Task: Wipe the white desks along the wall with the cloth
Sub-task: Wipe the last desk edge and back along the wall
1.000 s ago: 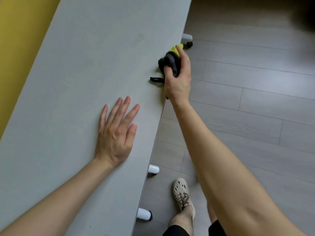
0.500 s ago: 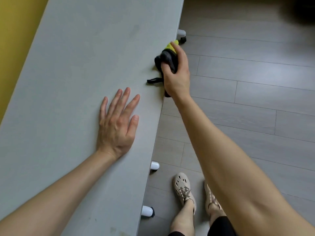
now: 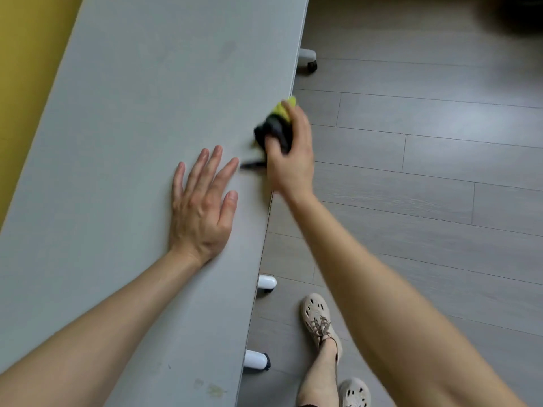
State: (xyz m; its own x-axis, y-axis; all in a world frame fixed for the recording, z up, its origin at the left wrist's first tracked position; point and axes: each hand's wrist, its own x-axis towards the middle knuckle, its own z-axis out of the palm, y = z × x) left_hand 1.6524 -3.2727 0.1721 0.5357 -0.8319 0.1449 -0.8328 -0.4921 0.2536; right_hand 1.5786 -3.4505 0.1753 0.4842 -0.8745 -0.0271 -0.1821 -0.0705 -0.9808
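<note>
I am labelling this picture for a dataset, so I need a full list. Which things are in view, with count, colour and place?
desk: one, pale grey-white, left half, beside the wall
wall: one, yellow, far left
cloth: one, black and yellow-green, on the desk's right edge, blurred
desk feet: three, white, below the desk's right edge
floor: one, grey planks, right half
shoes: two, beige, bottom centre, on the floor
left hand: one, flat on the desk, fingers spread
right hand: one, grips the cloth
</note>
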